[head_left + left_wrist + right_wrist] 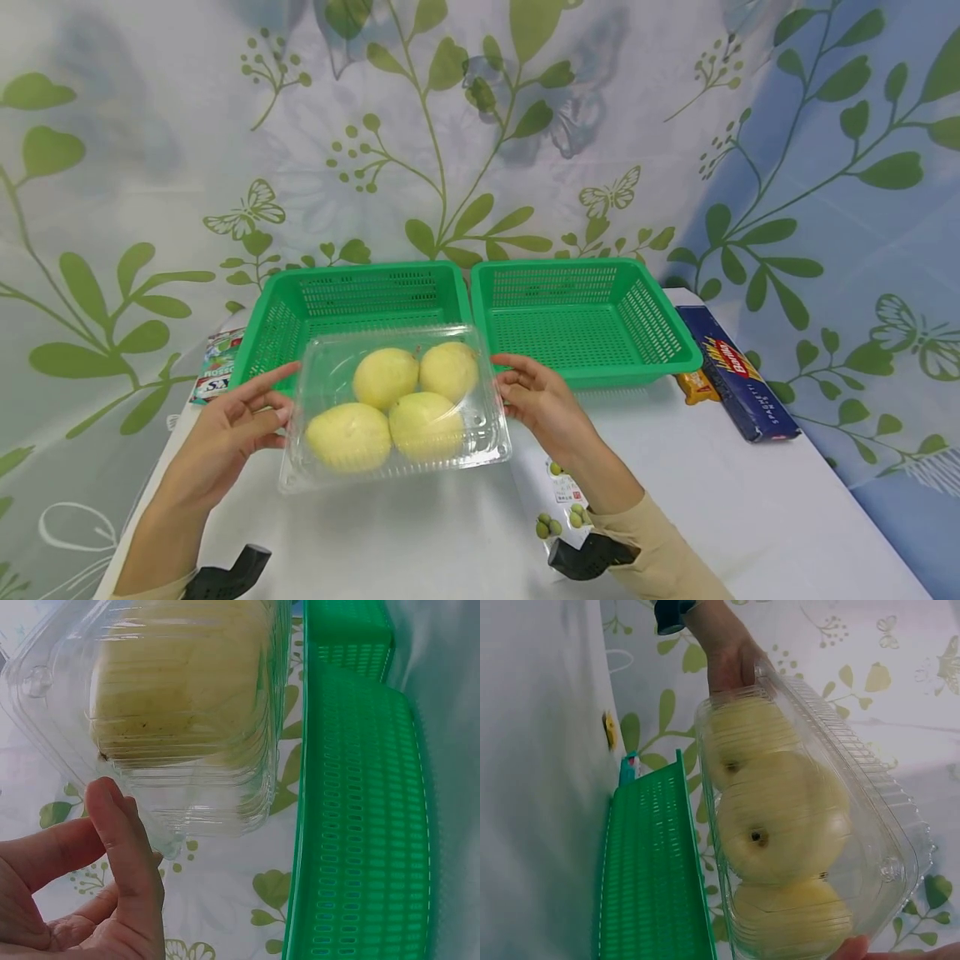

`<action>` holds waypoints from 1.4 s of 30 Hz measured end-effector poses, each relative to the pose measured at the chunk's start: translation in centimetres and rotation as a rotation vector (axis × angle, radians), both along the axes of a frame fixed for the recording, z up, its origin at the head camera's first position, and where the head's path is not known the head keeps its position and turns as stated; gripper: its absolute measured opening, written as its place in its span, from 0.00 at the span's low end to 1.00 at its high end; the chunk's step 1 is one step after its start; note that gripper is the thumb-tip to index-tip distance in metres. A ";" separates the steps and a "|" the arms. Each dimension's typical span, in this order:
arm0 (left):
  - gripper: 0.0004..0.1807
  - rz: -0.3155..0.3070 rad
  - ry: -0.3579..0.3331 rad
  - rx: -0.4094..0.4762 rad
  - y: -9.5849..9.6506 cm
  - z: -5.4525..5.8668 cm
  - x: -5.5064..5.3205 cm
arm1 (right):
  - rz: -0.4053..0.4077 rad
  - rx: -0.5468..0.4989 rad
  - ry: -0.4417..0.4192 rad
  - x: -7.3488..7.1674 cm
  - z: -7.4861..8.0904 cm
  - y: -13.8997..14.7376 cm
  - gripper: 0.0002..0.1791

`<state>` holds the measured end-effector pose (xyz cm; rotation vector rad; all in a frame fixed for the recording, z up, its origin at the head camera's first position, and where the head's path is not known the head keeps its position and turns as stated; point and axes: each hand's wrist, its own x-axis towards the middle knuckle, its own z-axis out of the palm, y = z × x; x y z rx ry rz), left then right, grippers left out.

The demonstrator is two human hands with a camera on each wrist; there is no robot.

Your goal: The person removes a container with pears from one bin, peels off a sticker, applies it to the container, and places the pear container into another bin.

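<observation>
1. Far left: a small packet (219, 358) set close by the left basket (367, 312), seemingly to stay out of reach's way.
2. Left hand (236, 433): thumb and fingers clamped on the left edge of the clear box (489, 417), probably to prevent tipping.
3. Middle: four yellow fruits (386, 377) inside that box, held above the table (390, 542), nearer than the left basket.
4. Right hand (543, 400): fingers curled on the right edge, likely sharing weight; printed bag (543, 500) lying below.
5. Far right: right basket (570, 333), then orange snack (697, 386) and spaghetti box (738, 375), apparently kept aside.
</observation>
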<state>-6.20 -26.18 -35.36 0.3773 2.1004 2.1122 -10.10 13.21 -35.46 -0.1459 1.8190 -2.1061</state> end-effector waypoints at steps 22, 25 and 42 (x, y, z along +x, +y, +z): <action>0.34 -0.109 -0.017 -0.008 -0.3 -1.5 1.3 | 0.031 0.031 -0.028 2.0 -1.0 1.0 0.27; 0.34 -0.129 -0.024 -0.005 -0.4 -1.8 1.4 | 0.033 0.032 -0.038 2.3 -1.3 1.1 0.28; 0.36 -0.221 -0.068 0.041 -0.6 -3.4 2.0 | 0.102 0.006 -0.043 3.5 -3.5 1.8 0.30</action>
